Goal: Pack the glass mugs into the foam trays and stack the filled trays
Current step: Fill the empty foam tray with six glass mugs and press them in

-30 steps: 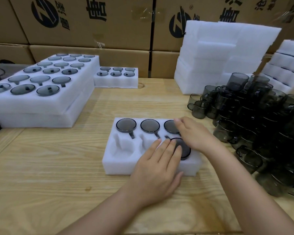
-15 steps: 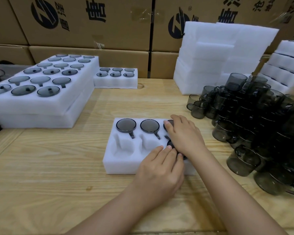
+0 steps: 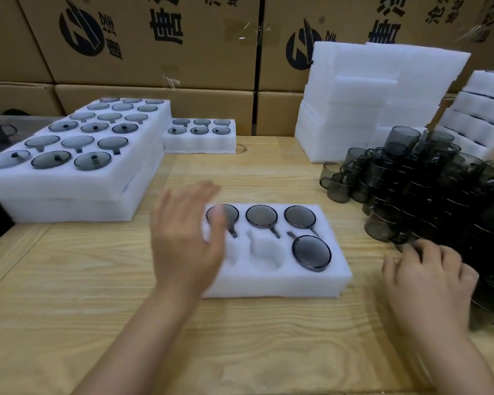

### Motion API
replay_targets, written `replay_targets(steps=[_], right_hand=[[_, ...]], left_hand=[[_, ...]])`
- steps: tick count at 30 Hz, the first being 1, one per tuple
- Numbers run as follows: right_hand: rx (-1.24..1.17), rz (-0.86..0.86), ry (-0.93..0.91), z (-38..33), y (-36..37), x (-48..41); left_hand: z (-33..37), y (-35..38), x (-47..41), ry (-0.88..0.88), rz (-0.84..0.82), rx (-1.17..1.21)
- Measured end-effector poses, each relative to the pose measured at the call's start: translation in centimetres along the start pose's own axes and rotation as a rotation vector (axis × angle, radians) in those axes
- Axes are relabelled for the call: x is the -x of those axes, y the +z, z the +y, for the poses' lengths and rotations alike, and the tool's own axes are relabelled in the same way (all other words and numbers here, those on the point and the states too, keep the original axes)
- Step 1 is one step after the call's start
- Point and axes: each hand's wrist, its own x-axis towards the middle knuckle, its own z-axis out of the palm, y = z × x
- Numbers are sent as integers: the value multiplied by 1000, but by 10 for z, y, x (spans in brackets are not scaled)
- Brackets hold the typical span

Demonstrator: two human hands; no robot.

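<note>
Fingers point(image 3: 410, 250) of right hand point(image 3: 431, 280) at mugs point(image 3: 428, 189)

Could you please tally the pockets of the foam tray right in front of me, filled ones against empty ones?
Pockets holding glass mugs: 4
Empty pockets: 2, one partly behind the left hand
Total pockets in the foam tray: 6
</note>
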Motion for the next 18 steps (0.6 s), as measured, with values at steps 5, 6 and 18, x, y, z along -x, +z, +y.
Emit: replay_targets(steps=[5, 6, 18], right_hand=[[-226, -22, -42, -5, 7, 8], [-300, -23, -49, -7, 9, 9], [-717, 18, -42, -12, -7, 4]], left_hand=[[-58, 13, 7, -902, -43, 536], [-65, 18, 12, -957, -116, 570], [-68, 31, 19, -923, -427, 856]])
